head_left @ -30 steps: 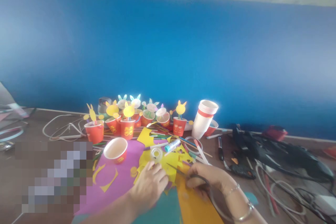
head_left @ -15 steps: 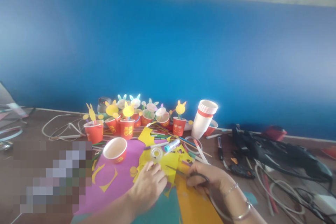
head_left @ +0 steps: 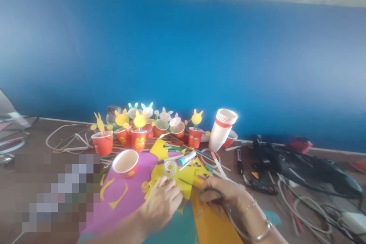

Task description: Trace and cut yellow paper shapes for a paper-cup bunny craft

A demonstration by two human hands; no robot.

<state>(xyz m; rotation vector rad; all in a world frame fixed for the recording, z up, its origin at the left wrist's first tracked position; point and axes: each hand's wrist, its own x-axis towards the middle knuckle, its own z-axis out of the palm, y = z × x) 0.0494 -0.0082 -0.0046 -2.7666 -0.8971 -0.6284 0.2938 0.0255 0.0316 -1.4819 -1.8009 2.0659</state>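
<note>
Apparently for control, scissors [head_left: 214, 190] are grasped by the handles in the right hand [head_left: 233, 192], pointed over yellow paper [head_left: 185, 192], beside which the left hand [head_left: 164, 200] is loosely curled, its fingers' hold unclear.

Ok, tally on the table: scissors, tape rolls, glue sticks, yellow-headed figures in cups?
Scissors: 1
Tape roll: 1
Glue stick: 1
Yellow-headed figures in cups: 4
Total: 7

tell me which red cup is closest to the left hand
The red cup on the purple paper is nearest the left hand; the other red cups stand farther back, toward the blue wall.
</note>
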